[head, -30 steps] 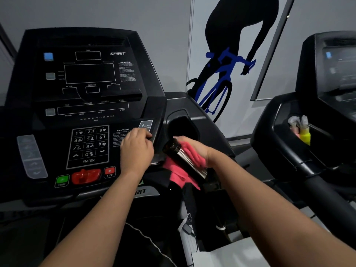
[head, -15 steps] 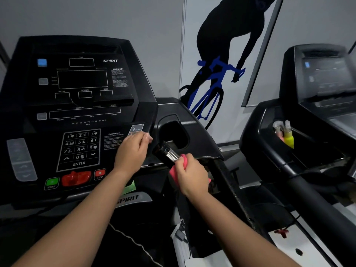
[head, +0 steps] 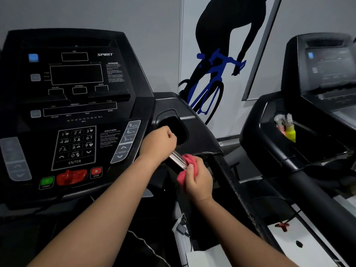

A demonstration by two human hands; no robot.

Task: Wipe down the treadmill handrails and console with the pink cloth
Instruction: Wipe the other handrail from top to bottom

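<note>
Close together, both hands work one chrome grip bar beside the treadmill console. Its long axis slants from the left hand, up and away, down toward the right hand, nearer the body. The left hand is curled in a fist over the bar's upper end and appears to grip it. The right hand clutches the pink cloth, bunched around the bar's lower part, so the next wipe likely slides along that slant. Both bar ends are hidden under the hands, and the left fingers cannot be seen.
</note>
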